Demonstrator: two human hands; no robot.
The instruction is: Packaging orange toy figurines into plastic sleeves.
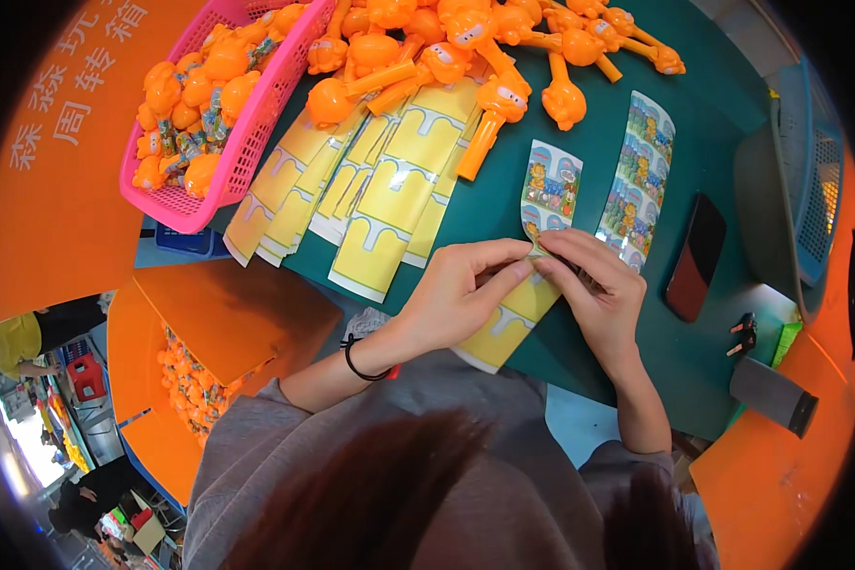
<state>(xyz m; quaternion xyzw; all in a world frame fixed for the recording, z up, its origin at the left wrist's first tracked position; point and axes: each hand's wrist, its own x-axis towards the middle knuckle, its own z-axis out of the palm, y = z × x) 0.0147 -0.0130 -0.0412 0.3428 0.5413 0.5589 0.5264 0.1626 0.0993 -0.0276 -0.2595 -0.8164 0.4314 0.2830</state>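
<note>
A sticker strip is pinched between my two hands over the near edge of the green table. Its far part shows colourful cartoon pictures; the near part is yellow with pale outlines. My left hand, a black band at its wrist, grips it with thumb and index finger. Opposite, my right hand has thumb and fingers closed on the same spot, the fingertips of both hands almost touching. What lies exactly between the fingertips is hidden. Just beyond my right hand lies another printed sticker strip.
Yellow strips lie overlapped left of my hands. Behind them are piled orange cat-headed plastic toys. A pink basket holds more toys. To the right are a phone, a grey box-shaped device and a blue basket.
</note>
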